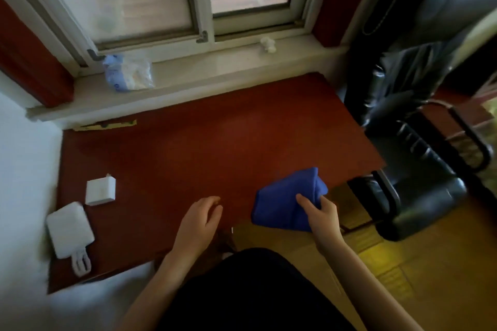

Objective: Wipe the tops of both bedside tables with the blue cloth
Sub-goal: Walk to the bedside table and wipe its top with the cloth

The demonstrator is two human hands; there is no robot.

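A dark red bedside table top fills the middle of the view, below a window. The folded blue cloth lies at the table's front right edge, partly over it. My right hand grips the cloth's right side with fingers pinched around it. My left hand hovers at the table's front edge, left of the cloth, fingers loosely curled and holding nothing.
A white charger block and a white power bank with a cable sit at the table's left. A plastic bag lies on the windowsill. A black leather chair stands close on the right. White bedding borders the left.
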